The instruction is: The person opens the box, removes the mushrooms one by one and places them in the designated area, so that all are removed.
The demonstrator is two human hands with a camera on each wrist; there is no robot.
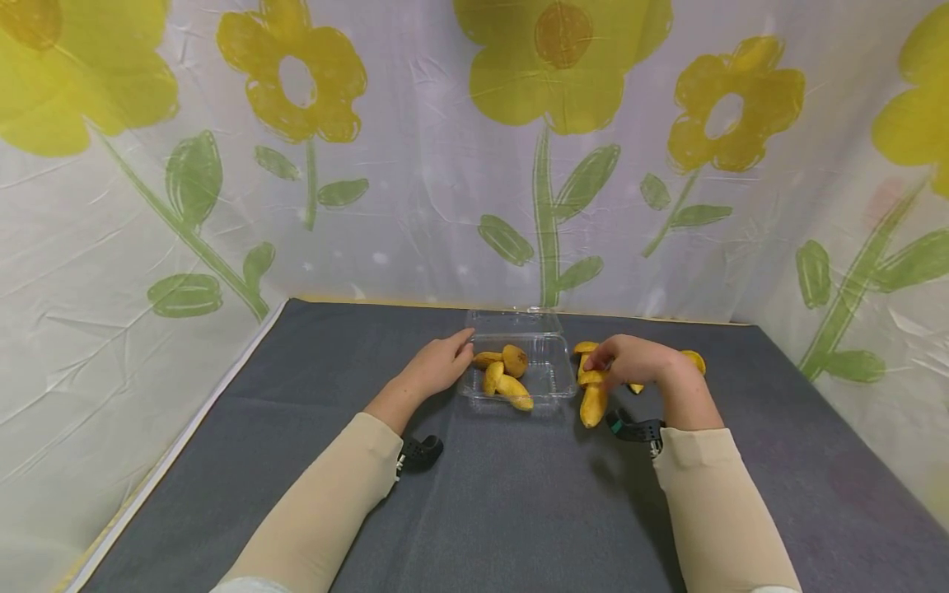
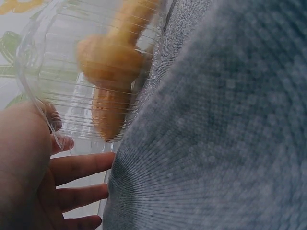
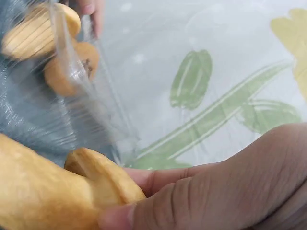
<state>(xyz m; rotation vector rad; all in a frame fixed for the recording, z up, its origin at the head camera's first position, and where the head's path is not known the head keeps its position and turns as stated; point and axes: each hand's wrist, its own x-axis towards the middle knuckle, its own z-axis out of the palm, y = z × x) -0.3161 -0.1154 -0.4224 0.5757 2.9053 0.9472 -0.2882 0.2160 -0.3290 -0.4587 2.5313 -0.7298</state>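
A clear plastic box (image 1: 552, 375) with its lid raised lies in the middle of the table. Inside it are two yellow-brown mushrooms, one with its round cap (image 1: 515, 361) turned up, the other a pale stalk (image 1: 513, 389) pointing forward. My left hand (image 1: 437, 366) touches the box's left edge; in the left wrist view its fingers (image 2: 84, 167) are straight and spread, the thumb at the rim. Just right of the box my right hand (image 1: 639, 362) pinches a yellow mushroom (image 1: 592, 403) between thumb and finger. The right wrist view shows that mushroom (image 3: 43, 187) close up.
Another mushroom (image 1: 583, 349) lies behind the held one. Farther right, a yellow mushroom (image 1: 695, 360) is partly hidden by the right hand. Dark grey cloth (image 1: 474, 502) covers the table. A flower-painted white curtain (image 1: 415, 206) hangs behind.
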